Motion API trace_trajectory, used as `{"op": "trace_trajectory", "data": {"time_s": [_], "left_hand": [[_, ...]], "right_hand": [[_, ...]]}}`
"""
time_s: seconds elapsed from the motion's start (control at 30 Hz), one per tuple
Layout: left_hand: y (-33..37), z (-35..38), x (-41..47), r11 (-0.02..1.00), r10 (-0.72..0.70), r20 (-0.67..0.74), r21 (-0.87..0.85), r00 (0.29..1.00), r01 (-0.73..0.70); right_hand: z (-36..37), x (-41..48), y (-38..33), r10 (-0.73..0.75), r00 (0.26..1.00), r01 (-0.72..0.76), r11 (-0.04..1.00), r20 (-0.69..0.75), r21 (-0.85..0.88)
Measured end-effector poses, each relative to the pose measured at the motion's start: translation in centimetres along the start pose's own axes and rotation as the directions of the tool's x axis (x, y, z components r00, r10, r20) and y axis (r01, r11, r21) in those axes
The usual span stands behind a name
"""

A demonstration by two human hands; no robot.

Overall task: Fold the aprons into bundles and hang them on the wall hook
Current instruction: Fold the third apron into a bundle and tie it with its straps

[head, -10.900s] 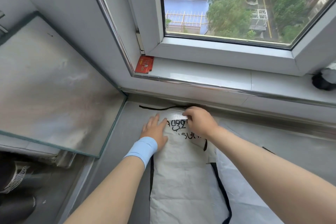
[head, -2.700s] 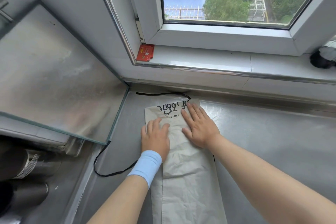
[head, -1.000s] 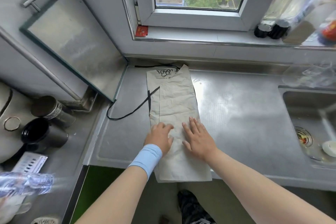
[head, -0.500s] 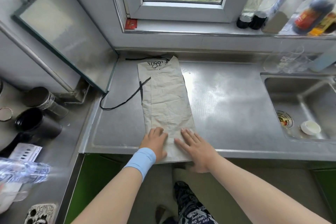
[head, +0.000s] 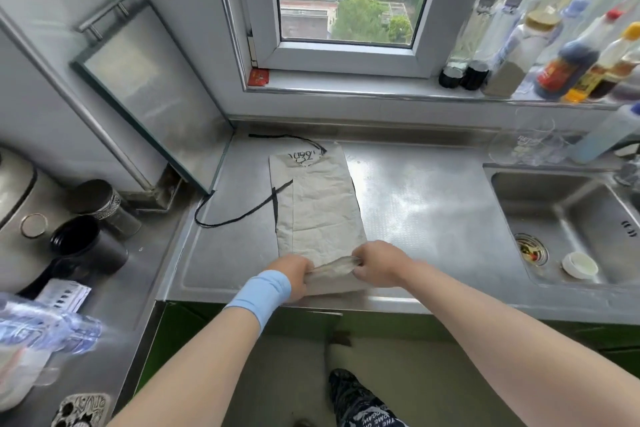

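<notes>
- Head view: the apron (head: 322,211) lies as a long narrow strip in the middle of the frame on the steel counter (head: 415,204), its printed end toward the window.
- Your left hand (head: 294,270) and right hand (head: 377,263) each pinch its near edge, low centre, lifting it a little off the steel.
- You look to be starting the fold or roll into a bundle.
- Next, carry that edge up the strip evenly, and gather the black strap (head: 235,218) trailing left. No hook is in view.
</notes>
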State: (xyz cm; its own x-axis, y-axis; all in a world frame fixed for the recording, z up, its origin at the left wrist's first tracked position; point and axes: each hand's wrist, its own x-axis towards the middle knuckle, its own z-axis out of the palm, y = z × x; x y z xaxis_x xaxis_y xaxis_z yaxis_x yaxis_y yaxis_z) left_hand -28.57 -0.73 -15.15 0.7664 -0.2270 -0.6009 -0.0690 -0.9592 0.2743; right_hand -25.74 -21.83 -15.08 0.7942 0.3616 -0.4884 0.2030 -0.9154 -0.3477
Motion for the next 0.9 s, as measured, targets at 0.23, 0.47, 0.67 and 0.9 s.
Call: {"op": "trace_trajectory", "data": {"time_s": [0.23, 0.47, 0.67, 0.9], "left_hand": [[0.4, -6.3, 0.7, 0.983, 0.019, 0.172, -0.181, 0.985, 0.013], [-1.6, -8.3, 6.3, 0.982, -0.037, -0.126, -0.19, 0.991, 0.013], [-3.7, -8.8, 11.7, 0.975, -0.159, -0.197, -0.187, 0.968, 0.122], [-6.0, -7.9, 17.9, 0.96, -0.204, -0.257, -0.244, 0.945, 0.141]], "right_hand": [[-7.4, 1.3, -0.3, 0.051, 0.958, -0.109, 0.975, 0.283, 0.193], [-9.0, 7.4, 1.3, 0.038, 0.999, -0.032, 0.973, -0.022, 0.23], [-8.0, 13.2, 3.7, 0.135, 0.97, -0.041, 0.91, -0.203, 0.412], [-5.3, 19.9, 5.7, 0.144, 0.92, -0.042, 0.961, -0.365, 0.274]]}}
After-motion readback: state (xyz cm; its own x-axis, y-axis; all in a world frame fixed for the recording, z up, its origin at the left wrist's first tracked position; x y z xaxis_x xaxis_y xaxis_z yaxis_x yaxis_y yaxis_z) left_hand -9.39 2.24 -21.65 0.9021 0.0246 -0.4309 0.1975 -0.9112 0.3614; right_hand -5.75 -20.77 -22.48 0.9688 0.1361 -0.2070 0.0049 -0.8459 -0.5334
